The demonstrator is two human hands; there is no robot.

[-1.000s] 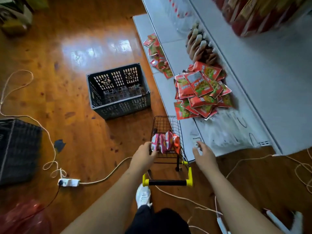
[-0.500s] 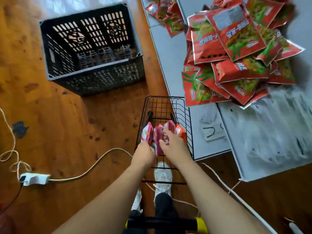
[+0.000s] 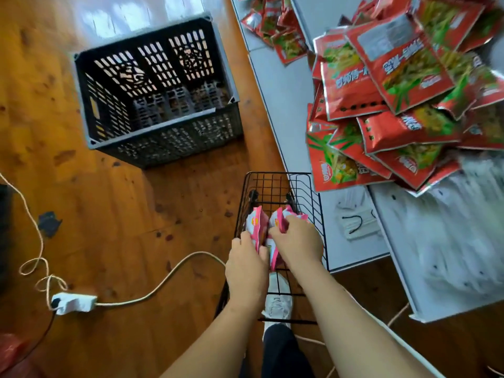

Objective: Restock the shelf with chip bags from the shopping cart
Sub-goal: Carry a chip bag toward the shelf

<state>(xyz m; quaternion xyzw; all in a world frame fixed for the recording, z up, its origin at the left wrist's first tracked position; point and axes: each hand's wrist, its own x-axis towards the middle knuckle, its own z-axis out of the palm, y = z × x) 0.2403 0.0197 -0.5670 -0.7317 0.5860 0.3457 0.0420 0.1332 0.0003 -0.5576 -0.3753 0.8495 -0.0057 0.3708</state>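
Observation:
A small black wire shopping cart (image 3: 306,186) stands on the wooden floor beside the low white shelf (image 3: 289,110). Inside it stand pink chip bags. My left hand (image 3: 246,264) is closed around the left pink chip bag (image 3: 255,222). My right hand (image 3: 298,241) grips the pink chip bag to its right (image 3: 281,218), covering most of it. A heap of red chip bags (image 3: 395,99) lies on the shelf, above and right of the cart.
A dark plastic crate (image 3: 152,88) sits on the floor left of the shelf. A power strip (image 3: 73,302) and its cords run across the floor at the left. White plastic packets (image 3: 463,227) lie on the shelf under the red heap. My white shoe (image 3: 278,301) shows below the cart.
My head has dropped closer to the cart. Both hands left the cart's rim and shelf edge, reached into the cart and closed on pink bags.

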